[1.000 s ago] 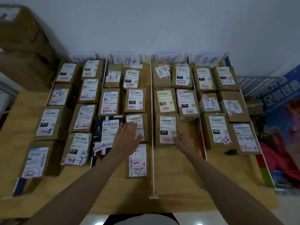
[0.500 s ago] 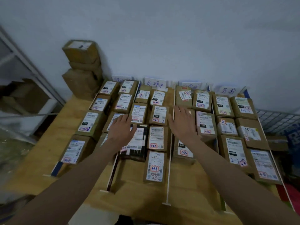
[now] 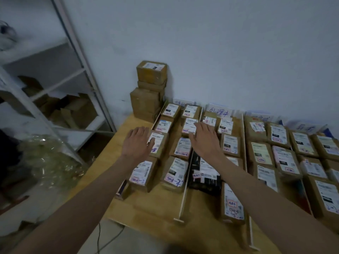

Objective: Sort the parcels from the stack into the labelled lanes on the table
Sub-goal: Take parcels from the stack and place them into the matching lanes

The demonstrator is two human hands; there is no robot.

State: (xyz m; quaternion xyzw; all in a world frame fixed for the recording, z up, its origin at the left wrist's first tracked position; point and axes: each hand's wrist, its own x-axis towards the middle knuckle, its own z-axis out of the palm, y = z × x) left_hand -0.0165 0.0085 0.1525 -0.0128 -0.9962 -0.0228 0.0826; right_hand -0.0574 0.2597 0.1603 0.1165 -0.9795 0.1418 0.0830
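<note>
A stack of brown parcels (image 3: 149, 88) stands at the table's far left corner against the wall. Several labelled brown parcels fill the lanes on the wooden table (image 3: 146, 208), split by thin white dividers (image 3: 185, 189). Handwritten lane signs (image 3: 219, 111) lean on the wall behind them. My left hand (image 3: 137, 142) hovers open over the left edge of the leftmost lane. My right hand (image 3: 205, 138) is open, fingers spread, above parcels near the second lane. Neither hand holds anything. A black parcel (image 3: 205, 176) lies under my right forearm.
A white metal shelf rack (image 3: 73, 70) with cardboard boxes stands to the left of the table. Crumpled clear plastic (image 3: 49, 162) lies on the floor beside it. A cable (image 3: 102, 241) runs on the floor by the table's front edge.
The view has swung left and up toward the stack. Both hands have moved left and farther across the lanes, away from the middle parcels. Nothing was picked up.
</note>
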